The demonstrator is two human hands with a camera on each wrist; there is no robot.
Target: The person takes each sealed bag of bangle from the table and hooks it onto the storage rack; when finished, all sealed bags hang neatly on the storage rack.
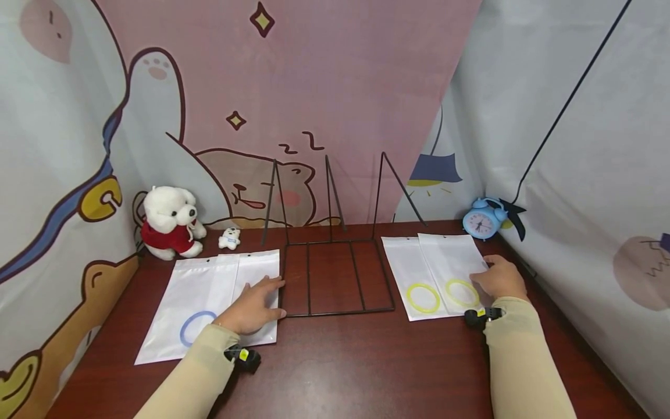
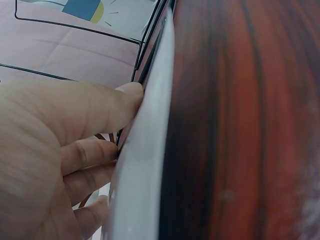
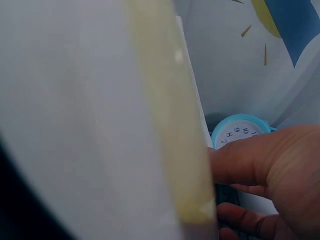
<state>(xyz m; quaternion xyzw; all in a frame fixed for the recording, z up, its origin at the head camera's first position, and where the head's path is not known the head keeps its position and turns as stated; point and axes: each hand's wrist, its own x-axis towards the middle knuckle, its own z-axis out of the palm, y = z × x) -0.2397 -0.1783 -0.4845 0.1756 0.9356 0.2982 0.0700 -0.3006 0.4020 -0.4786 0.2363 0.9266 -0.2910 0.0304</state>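
Observation:
My left hand [image 1: 251, 308] lies over the right part of the white zip bags [image 1: 209, 285] on the left, one showing a blue ring [image 1: 183, 330]. Its spread fingers reach to the left side of a black wire rack [image 1: 309, 279]. In the left wrist view, the thumb [image 2: 131, 92] meets the bag's edge beside the dark wire. At the right, my right hand [image 1: 502, 278] touches the side edge of a white bag [image 1: 450, 256] with a yellow ring [image 1: 448, 291]. A second bag [image 1: 403, 262] with a yellow ring [image 1: 408, 294] lies partly under it. The right fingertips are partly hidden.
The rack stands mid-table, with tall wire uprights at its back. A white toy bear [image 1: 167, 218] in red and a small bear figure [image 1: 229, 238] sit at the back left. A blue alarm clock [image 1: 481, 220] stands at the back right. Patterned curtains [image 1: 340, 70] enclose the table [image 1: 335, 372].

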